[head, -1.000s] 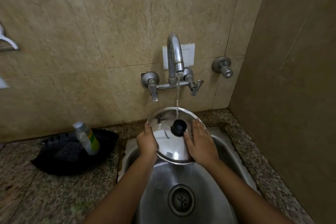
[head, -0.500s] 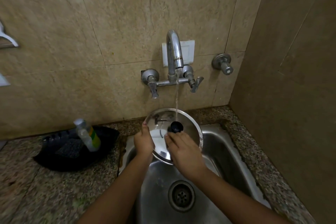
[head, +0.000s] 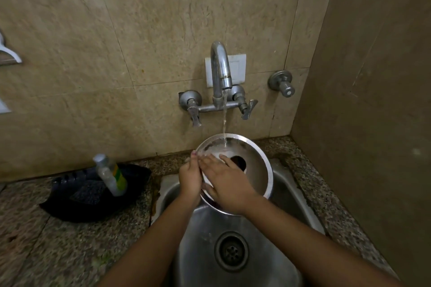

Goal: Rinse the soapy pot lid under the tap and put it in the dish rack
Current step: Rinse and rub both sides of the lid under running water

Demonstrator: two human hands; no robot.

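Low in the frame's centre the steel sink (head: 289,196) lies under the running tap (head: 220,70), whose stream hits the tilted pot lid (head: 256,165) held just above centre, the left hand (head: 190,179) gripping its left rim and the right hand (head: 229,184) spread flat on it beside the black knob (head: 239,162)

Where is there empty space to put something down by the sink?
The speckled counter in front of the black tray is bare, as is the strip right of the sink. Over the sink it is crowded: both hands and the pot lid.
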